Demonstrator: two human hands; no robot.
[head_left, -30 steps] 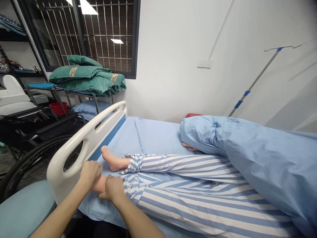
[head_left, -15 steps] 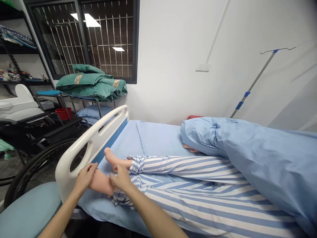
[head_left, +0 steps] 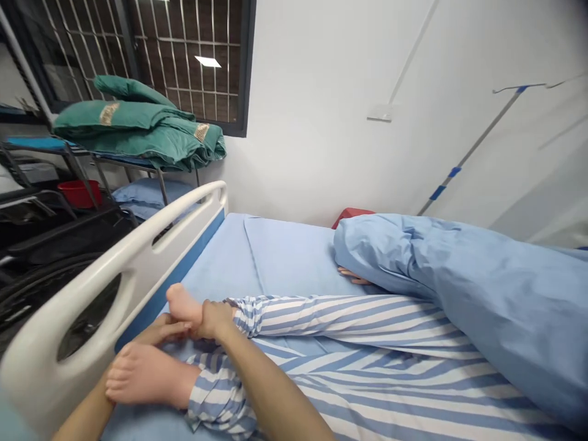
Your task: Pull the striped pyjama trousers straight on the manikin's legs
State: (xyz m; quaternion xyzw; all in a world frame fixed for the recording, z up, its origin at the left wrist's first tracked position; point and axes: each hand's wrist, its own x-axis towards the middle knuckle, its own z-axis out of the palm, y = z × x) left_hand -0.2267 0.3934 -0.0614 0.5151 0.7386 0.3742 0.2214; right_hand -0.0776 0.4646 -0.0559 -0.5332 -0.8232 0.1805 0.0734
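Note:
Two bare, smooth feet, like a manikin's, stick out of blue-and-white striped trousers (head_left: 331, 315) on the bed. My right hand (head_left: 215, 320) is closed around the ankle of the far foot (head_left: 184, 304), by the trouser cuff. Against the underside of that same foot, my left hand (head_left: 163, 329) holds it near the heel, its fingers pointing to my right hand. The near foot (head_left: 147, 375), toes to the left, lies across the view of my left forearm and hides part of it. Its trouser cuff (head_left: 215, 389) is bunched.
A white footboard (head_left: 110, 263) rises left of the feet. Blue bedding (head_left: 441, 269) covers the figure's upper part, with fingertips (head_left: 353, 275) showing at its edge. Behind stand green folded quilts (head_left: 147, 131), a wheelchair (head_left: 59, 257), a red bucket (head_left: 80, 193) and a drip pole (head_left: 478, 147).
Both hands have left the near foot and moved across to the far foot, now held between them. The near foot shows fully. The view has shifted closer to the footboard.

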